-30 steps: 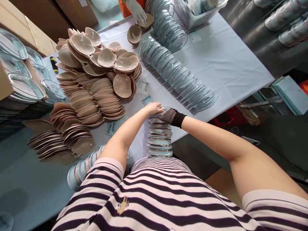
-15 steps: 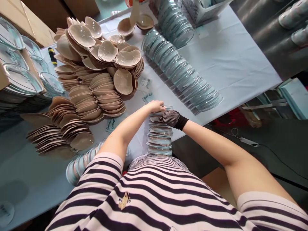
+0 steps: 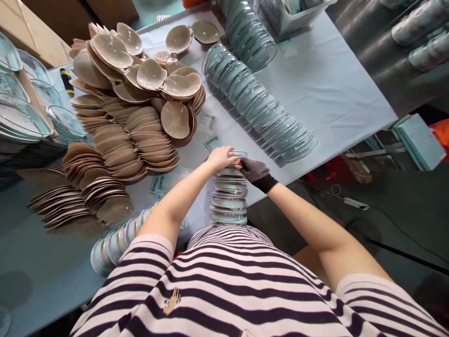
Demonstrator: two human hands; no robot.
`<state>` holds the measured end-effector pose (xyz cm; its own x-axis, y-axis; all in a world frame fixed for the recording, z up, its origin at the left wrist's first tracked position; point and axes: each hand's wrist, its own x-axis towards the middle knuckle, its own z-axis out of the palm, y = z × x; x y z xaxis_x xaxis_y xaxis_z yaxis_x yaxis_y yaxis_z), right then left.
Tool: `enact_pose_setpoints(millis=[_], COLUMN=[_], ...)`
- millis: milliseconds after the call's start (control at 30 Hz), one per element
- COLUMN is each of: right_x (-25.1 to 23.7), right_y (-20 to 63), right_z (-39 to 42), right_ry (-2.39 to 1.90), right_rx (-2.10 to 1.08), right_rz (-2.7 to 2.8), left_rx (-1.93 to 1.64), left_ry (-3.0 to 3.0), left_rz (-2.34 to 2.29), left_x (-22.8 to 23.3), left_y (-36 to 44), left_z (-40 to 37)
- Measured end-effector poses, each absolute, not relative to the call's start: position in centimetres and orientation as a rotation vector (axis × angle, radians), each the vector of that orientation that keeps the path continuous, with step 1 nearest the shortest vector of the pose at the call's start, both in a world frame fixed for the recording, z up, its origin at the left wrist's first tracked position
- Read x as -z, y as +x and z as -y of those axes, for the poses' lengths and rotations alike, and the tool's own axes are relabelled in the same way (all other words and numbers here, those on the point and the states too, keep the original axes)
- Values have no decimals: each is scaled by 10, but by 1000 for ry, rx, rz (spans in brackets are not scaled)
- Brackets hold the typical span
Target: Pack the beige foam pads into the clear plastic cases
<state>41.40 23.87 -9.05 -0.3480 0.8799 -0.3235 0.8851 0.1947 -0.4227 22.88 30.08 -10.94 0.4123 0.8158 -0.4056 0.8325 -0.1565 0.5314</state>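
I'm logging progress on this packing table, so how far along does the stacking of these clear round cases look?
Done: long rows of clear cases already lie on the table. In hand: the left hand and gloved right hand rest atop a tall stack of cases against the striped shirt. Left: large piles of beige pads sit loose beside empty clear trays.

Bottom of clear tray stack (image 3: 228, 196) hidden behind striped shirt (image 3: 224, 285). Left hand (image 3: 220, 157) and gloved right hand (image 3: 255, 171) cover the stack's top. Label (image 3: 213, 141) print too small to read. White basket (image 3: 291, 14) cut off by top edge.
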Motion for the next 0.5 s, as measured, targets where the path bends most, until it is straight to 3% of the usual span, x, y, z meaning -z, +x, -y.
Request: enact_pose_setpoints(millis=[100,233,500], right_x=[112,147,165], right_y=[449,461,472], right_z=[-204,-181,-195], right_ry=[2018,1784,1535], right_rx=[1443,2112,2326], right_rz=[-1804,-1298,-1249], left_rx=[-237,-187,-8], left_ry=[1965,1959,1959], left_rz=[-1570,-1545,-1495], left_x=[116,118,108], left_y=[227,224,220], left_z=[-273,-272,-286])
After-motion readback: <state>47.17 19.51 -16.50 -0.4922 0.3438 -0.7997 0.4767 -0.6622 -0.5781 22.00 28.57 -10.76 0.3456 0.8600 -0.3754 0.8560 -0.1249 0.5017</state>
